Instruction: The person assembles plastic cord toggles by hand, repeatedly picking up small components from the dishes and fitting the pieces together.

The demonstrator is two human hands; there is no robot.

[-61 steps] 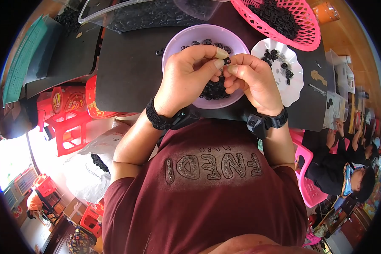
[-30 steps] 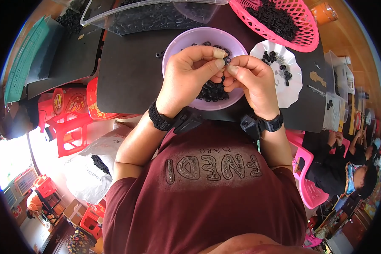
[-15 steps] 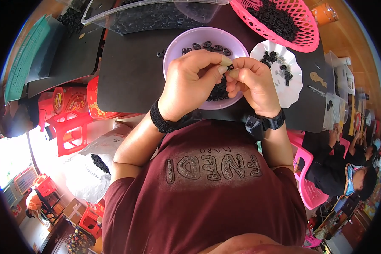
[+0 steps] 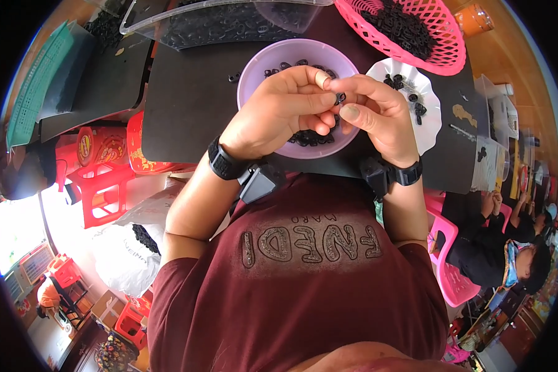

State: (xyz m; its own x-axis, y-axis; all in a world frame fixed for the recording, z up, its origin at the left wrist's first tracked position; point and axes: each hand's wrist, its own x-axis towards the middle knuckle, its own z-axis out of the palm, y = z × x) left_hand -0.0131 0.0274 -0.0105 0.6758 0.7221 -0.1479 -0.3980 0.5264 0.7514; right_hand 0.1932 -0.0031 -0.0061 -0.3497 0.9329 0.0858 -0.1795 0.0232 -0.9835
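Above a lilac bowl (image 4: 246, 84), my left hand (image 4: 273, 111) pinches a small black plastic piece (image 4: 340, 98) at its thumb tip. My right hand (image 4: 387, 121) is close against it, thumb and index finger apart on either side of the piece. Its index fingertip reaches the left hand's fingers, one of which has a pale covering on its tip. Loose black ring-shaped parts (image 4: 313, 137) lie in the bowl, partly hidden by my hands. Right of the bowl, a white scalloped plate (image 4: 429, 121) carries several small black parts and tiny clear bits.
A clear bin (image 4: 229, 31) of black parts stands behind the bowl. The pink basket (image 4: 451, 46) at the far right holds more. A dark table (image 4: 186, 93) lies underneath, with red stools (image 4: 105, 192) to the left. Another person (image 4: 493, 248) sits at the right.
My right thumb and index finger have spread apart from their pinch. The left hand has turned, showing the small black piece at its thumb. The bowl and plate have shifted very slightly left.
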